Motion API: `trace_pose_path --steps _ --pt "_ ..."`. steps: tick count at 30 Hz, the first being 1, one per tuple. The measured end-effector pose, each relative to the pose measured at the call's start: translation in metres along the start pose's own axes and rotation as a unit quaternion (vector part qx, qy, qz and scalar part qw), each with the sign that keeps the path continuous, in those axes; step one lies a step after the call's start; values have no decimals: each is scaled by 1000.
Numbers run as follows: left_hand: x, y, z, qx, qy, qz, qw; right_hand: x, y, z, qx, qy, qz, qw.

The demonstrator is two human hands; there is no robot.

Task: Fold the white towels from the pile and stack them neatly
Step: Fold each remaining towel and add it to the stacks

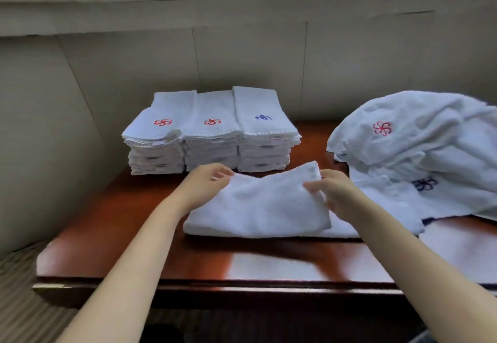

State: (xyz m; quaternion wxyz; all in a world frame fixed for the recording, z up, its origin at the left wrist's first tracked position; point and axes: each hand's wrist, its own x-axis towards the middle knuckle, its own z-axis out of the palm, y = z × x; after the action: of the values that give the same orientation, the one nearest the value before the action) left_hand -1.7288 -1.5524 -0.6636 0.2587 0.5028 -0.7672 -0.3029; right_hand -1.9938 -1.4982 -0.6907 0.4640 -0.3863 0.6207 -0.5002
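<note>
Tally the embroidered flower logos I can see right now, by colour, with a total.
Red logos: 3, on the left stack, the middle stack and the unfolded pile.
Blue logos: 2, on the right stack and low in the pile.
Total: 5

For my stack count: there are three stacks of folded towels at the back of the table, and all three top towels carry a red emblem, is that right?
Not quite. The head view shows three stacks, but only the left stack and middle stack have a red emblem on top; the right stack carries a blue emblem.
</note>
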Motion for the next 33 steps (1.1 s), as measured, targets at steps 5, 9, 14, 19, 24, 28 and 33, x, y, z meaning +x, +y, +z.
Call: trace_pose_path --steps 5,9,14,19,24,28,33 --pt "19 -12 19 62 18 -46 997 10 -6 -84 -78 207 -78 972" --pt "30 -14 49 76 -66 -139 985 13 17 -129 -206 220 -59 952" --pt "46 -11 70 9 -30 -216 976 14 8 -143 -219 251 -134 933" --pt "52 -12 77 33 -38 -235 971 23 30 -156 -335 242 -61 909" --pt "51 -9 76 -43 -48 -245 967 28 40 -164 -311 240 -31 919" --pt "43 -1 71 -94 -71 -275 954 18 41 -150 -451 275 -12 849" --pt "34 24 67 -184 -39 -276 943 -9 26 -71 -564 239 -268 744"
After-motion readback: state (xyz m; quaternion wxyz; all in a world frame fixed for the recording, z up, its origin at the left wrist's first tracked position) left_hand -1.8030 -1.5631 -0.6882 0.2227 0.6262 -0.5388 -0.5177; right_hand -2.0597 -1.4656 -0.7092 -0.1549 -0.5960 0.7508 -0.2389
